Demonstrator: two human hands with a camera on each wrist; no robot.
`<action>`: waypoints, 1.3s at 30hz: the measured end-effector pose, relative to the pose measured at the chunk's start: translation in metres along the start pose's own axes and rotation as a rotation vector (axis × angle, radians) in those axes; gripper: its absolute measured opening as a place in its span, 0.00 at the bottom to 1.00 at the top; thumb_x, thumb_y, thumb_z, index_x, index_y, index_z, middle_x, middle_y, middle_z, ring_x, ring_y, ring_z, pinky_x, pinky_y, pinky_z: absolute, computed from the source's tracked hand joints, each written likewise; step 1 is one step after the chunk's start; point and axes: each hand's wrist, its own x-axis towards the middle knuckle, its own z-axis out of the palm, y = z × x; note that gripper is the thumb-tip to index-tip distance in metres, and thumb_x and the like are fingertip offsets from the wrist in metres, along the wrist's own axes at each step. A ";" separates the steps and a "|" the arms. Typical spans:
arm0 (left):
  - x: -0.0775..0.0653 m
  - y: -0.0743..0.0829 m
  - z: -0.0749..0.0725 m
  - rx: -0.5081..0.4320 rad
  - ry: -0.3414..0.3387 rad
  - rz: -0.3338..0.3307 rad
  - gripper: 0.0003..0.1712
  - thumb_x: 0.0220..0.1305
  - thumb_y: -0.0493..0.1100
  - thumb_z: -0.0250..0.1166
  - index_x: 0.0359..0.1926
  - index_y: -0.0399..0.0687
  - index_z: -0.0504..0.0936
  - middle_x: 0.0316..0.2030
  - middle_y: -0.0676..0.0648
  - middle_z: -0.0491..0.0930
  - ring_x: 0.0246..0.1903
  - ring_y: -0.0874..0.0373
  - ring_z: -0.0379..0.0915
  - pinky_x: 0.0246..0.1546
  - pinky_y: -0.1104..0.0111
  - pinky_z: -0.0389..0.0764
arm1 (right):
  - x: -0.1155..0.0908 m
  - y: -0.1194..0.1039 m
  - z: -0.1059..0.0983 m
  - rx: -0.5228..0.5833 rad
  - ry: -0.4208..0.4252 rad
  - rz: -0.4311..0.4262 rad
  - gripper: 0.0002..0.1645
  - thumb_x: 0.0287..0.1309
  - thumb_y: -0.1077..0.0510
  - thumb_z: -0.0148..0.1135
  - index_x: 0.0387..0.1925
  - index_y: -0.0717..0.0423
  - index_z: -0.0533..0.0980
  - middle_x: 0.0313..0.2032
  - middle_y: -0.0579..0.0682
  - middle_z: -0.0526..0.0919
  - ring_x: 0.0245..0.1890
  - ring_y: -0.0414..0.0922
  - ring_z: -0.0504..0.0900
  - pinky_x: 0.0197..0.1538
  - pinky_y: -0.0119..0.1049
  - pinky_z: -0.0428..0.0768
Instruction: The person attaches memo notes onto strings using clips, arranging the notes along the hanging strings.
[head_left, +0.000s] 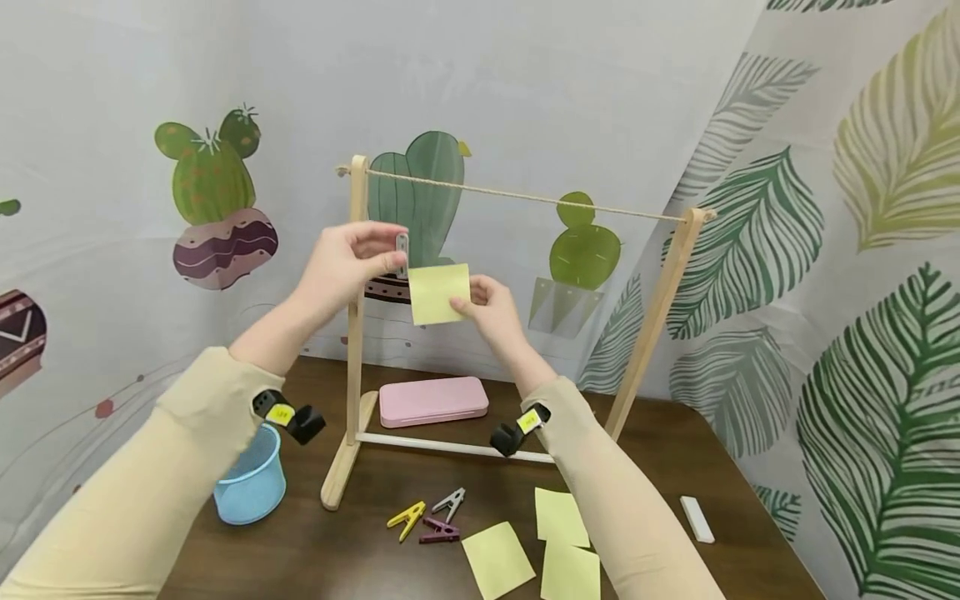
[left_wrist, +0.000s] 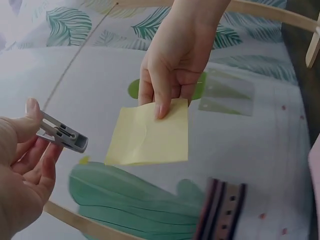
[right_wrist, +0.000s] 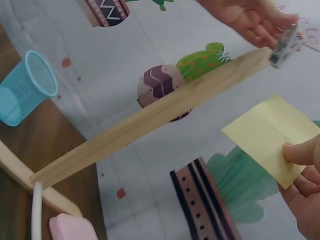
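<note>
The grip of the left hand point(head_left: 345, 260) is closed on a gray clothespin point(head_left: 402, 257), which is pinched between the thumb and the fingers. The grip of the right hand point(head_left: 493, 312) is clamped on one yellow paper point(head_left: 431, 293); its thumb lies on the front of the paper, near the edge. Clothespin and paper are both in the air, near to each other, and the left wrist view shows a gap between them. They are lower than the rope point(head_left: 517, 193), which goes across the top of a wooden stand point(head_left: 356, 350).

On the desk point(head_left: 345, 554) lie a yellow clip point(head_left: 407, 520), a second gray clip point(head_left: 450, 503) and a purple clip point(head_left: 440, 532), close together. At their right are three more yellow papers point(head_left: 498, 560). A pink case point(head_left: 433, 402) lies behind the white bar point(head_left: 450, 447) of the stand. The blue basket point(head_left: 251, 490) stands to the left, and a small white block point(head_left: 697, 519) lies far to the right.
</note>
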 end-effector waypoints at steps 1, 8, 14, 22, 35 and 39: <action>0.004 0.006 -0.003 0.011 0.005 0.015 0.22 0.64 0.43 0.67 0.58 0.42 0.79 0.51 0.39 0.83 0.44 0.66 0.81 0.51 0.66 0.79 | 0.004 -0.005 0.002 0.021 0.009 -0.001 0.19 0.59 0.67 0.65 0.52 0.69 0.76 0.48 0.66 0.83 0.49 0.56 0.83 0.52 0.39 0.81; 0.031 0.050 -0.025 0.035 0.048 0.104 0.19 0.64 0.42 0.67 0.54 0.42 0.81 0.43 0.51 0.87 0.38 0.70 0.80 0.54 0.66 0.77 | 0.025 -0.036 0.015 0.119 0.056 -0.012 0.19 0.59 0.68 0.65 0.52 0.68 0.75 0.48 0.65 0.83 0.45 0.50 0.83 0.52 0.36 0.81; 0.051 0.076 -0.033 -0.006 0.108 0.107 0.15 0.63 0.41 0.67 0.50 0.40 0.84 0.34 0.62 0.85 0.35 0.71 0.80 0.48 0.73 0.77 | 0.034 -0.056 0.023 0.153 0.066 -0.060 0.19 0.59 0.68 0.64 0.52 0.69 0.75 0.48 0.65 0.83 0.43 0.46 0.82 0.50 0.33 0.81; 0.067 0.083 -0.034 -0.005 0.253 0.056 0.15 0.61 0.43 0.70 0.46 0.40 0.87 0.30 0.62 0.86 0.33 0.73 0.80 0.45 0.75 0.77 | 0.038 -0.071 0.028 0.174 0.057 -0.084 0.19 0.60 0.68 0.63 0.52 0.69 0.75 0.49 0.65 0.82 0.42 0.44 0.82 0.48 0.31 0.81; 0.074 0.078 -0.033 0.095 0.305 -0.077 0.14 0.60 0.48 0.70 0.44 0.48 0.89 0.38 0.56 0.88 0.40 0.68 0.81 0.49 0.74 0.76 | 0.040 -0.074 0.028 0.184 0.065 -0.078 0.18 0.60 0.68 0.64 0.51 0.69 0.75 0.47 0.65 0.83 0.38 0.41 0.81 0.43 0.28 0.80; 0.076 0.078 -0.031 0.149 0.294 -0.094 0.15 0.60 0.50 0.70 0.45 0.49 0.89 0.40 0.54 0.88 0.42 0.67 0.81 0.50 0.73 0.76 | 0.041 -0.076 0.028 0.196 0.060 -0.086 0.17 0.60 0.68 0.64 0.51 0.69 0.75 0.46 0.65 0.83 0.40 0.44 0.83 0.44 0.29 0.81</action>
